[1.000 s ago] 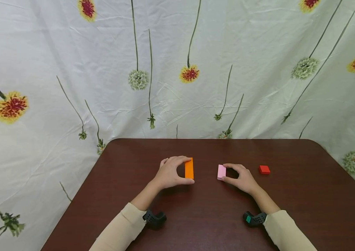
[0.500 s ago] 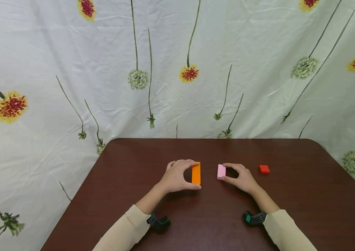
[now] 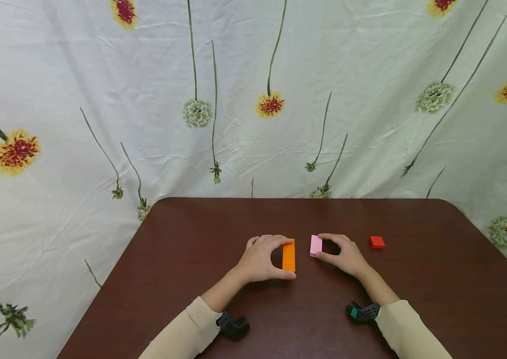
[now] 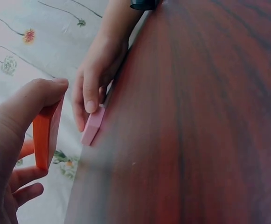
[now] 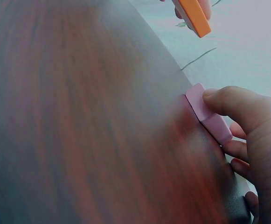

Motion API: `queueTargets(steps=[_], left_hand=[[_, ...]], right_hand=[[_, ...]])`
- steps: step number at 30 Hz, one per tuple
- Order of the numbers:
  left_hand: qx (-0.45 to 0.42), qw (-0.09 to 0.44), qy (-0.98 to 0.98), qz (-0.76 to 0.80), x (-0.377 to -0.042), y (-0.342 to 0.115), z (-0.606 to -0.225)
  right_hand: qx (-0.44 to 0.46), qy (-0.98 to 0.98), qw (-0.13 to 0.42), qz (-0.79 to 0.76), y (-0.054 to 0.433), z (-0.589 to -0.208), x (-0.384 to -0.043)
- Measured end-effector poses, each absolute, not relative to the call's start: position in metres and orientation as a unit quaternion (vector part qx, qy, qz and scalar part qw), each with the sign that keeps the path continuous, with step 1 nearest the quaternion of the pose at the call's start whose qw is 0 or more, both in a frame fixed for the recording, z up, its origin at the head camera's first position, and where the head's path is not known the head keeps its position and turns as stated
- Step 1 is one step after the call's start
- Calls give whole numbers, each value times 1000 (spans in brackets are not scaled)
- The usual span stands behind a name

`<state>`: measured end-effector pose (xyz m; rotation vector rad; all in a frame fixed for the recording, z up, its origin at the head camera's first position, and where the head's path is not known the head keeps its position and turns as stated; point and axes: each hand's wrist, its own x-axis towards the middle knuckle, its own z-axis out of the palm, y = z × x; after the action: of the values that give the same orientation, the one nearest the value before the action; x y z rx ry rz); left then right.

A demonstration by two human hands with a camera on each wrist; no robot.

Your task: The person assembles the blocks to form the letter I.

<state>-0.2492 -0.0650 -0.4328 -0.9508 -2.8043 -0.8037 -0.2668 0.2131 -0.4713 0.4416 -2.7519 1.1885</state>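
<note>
An orange rectangular block [image 3: 288, 255] is pinched by its two ends between thumb and fingers of my left hand [image 3: 263, 258]. It is held above the table, as the left wrist view and right wrist view show. To its right, my right hand [image 3: 344, 255] grips a smaller pink block [image 3: 316, 246] that rests on the tabletop. In the right wrist view the thumb presses one end of the pink block [image 5: 208, 114] and fingers lie at the other. A small gap separates the two blocks.
A red block [image 3: 377, 242] lies on the dark brown table [image 3: 181, 234], right of my right hand. Behind the table hangs a white cloth [image 3: 235, 144] with printed flowers. Black bands [image 3: 233, 326] are worn on both wrists.
My left hand has moved right and somewhat nearer to me with the orange block, closing in on the pink one. My right hand and the pink block have stayed in place.
</note>
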Motion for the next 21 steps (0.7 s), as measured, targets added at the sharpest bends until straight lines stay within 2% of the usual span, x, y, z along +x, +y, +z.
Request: queueTargets(steps=[21], left_hand=[[-299,49,-923,-237,-241,-50,-447]], right_hand=[[144,-909,60,386,213,-475,-268]])
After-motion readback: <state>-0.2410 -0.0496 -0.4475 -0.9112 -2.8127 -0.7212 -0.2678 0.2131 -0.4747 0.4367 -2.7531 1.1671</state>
